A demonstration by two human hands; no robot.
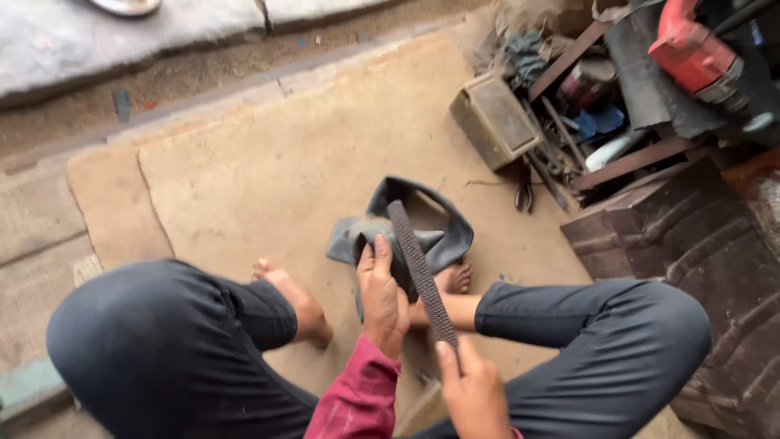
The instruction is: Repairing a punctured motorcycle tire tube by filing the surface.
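I sit on the floor with my knees spread and bare feet in front of me. My right hand [473, 392] grips the near end of a long dark rasp file [418, 268], which slants up and away over a folded black rubber inner tube [422, 232]. My left hand [382, 297], in a red sleeve, presses the tube down at its near left part, right beside the file. The tube lies on the brown mat just beyond my right foot [455, 279].
A brown mat [268, 171] covers the floor ahead. At the right are a small worn metal box [494, 120], pliers [524, 191], a red power tool [695, 53], a tin, rusty bars and dark ribbed rubber pieces [699, 244]. A concrete step runs along the top left.
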